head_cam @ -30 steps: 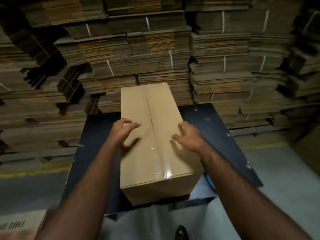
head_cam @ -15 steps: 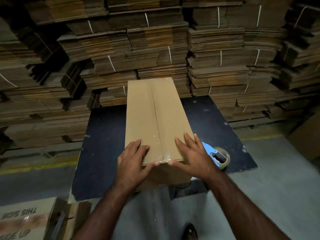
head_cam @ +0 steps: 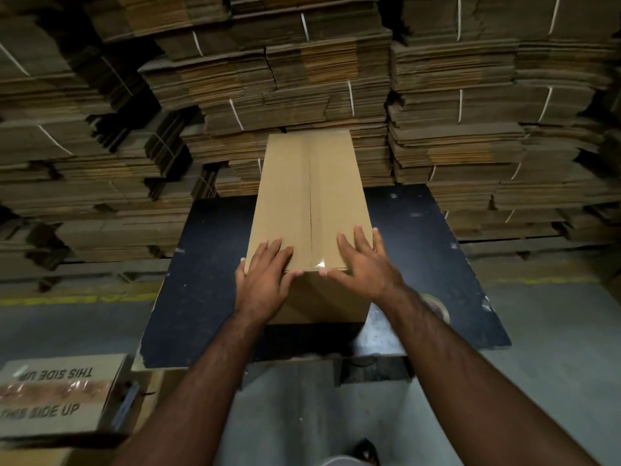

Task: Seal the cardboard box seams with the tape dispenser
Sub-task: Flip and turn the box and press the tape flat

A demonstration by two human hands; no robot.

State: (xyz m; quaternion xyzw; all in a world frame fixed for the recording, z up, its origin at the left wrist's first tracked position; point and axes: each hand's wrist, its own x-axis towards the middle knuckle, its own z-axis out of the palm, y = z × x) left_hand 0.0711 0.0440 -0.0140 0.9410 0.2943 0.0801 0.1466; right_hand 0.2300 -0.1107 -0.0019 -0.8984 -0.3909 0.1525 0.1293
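Your cardboard box [head_cam: 311,196] lies lengthwise on the dark table [head_cam: 201,280], its long axis running away from you toward the far wall of bundled flat cardboard stacks [head_cam: 453,112]. Clear tape [head_cam: 311,203] runs down the centre seam of the top face and catches a small glint at the near edge.

Your left hand [head_cam: 265,280] lies flat on the near left part of the box top, fingers straight and gripping nothing, with the thumb reaching along the near top edge. Your right hand [head_cam: 366,267] lies the same way on the near right part, fingers spread and pointing away from you, its thumb also at that edge. The two thumb tips sit close together, just apart, on either side of the tape.

The tape dispenser [head_cam: 437,306] rests on the table to the right of the box, near its near end; your right forearm hides most of it, so only what looks like the roll shows.

On the floor at your near left stands a printed carton [head_cam: 50,398] marked "THIS SIDE UP".
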